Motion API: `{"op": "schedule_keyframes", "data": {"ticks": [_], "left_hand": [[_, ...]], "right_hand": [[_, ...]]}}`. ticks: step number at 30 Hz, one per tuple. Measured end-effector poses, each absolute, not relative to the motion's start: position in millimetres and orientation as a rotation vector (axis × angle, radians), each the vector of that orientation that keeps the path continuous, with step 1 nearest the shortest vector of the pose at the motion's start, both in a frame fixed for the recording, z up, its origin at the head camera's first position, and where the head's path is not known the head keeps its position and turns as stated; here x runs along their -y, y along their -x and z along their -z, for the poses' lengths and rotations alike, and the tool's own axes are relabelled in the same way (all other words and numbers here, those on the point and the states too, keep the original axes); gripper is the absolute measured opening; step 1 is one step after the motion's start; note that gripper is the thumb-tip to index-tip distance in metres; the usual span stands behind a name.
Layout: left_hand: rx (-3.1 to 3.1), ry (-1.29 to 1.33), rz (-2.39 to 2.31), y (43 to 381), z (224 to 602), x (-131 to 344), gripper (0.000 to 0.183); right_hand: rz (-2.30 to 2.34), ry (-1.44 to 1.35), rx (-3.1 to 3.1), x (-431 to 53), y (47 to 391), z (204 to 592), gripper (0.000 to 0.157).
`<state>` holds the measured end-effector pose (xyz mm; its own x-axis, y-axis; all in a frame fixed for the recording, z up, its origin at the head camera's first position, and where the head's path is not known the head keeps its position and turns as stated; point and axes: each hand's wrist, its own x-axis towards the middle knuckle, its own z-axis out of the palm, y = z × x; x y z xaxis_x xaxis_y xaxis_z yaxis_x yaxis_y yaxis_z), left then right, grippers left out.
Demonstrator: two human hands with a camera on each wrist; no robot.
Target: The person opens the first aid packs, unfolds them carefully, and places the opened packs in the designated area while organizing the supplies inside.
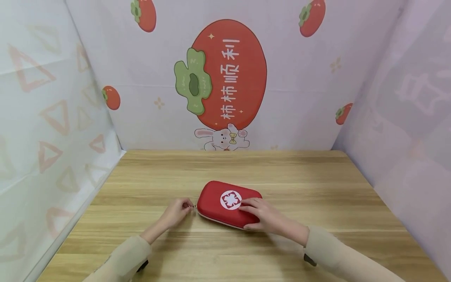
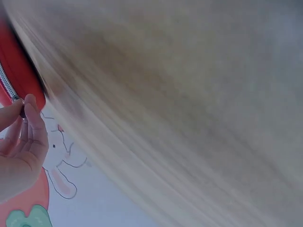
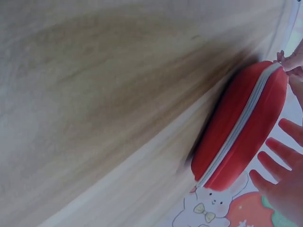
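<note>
A red zippered first-aid case point(image 1: 213, 199) with a white round emblem point(image 1: 231, 200) lies flat on the wooden table, slightly angled. At its left end, my left hand point(image 1: 176, 214) pinches a small zipper pull between thumb and forefinger; the left wrist view shows the pull mostly covered by the fingertips. My right hand point(image 1: 265, 215) is at the case's right end, fingers over the top near the emblem and thumb by the front edge. The right wrist view shows its fingers spread and extended. Along the case's side, the zipper point(image 3: 240, 124) looks closed.
The wooden table point(image 1: 148, 172) extends on all sides of the case. Behind it hangs a white cloth backdrop point(image 1: 299, 86) printed with persimmons and a rabbit. Cloth walls stand at left and right.
</note>
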<state>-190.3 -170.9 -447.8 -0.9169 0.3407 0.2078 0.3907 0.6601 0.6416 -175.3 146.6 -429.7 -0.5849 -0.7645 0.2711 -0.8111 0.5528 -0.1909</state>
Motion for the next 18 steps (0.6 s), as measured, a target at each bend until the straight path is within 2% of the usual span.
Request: {"op": "schedule_keyframes", "data": {"ticks": [9,18], "left_hand": [[2.842,0.546,1.118,211.2,449.0,173.9,0.006],[2.847,0.483,1.118,223.0,449.6,173.3,0.008]], "right_hand": [[-0.441,-1.378,2.755,-151.6,177.4,426.6,0.068],[-0.539,-1.394,2.835,-148.5,176.9,429.9,0.068]]}}
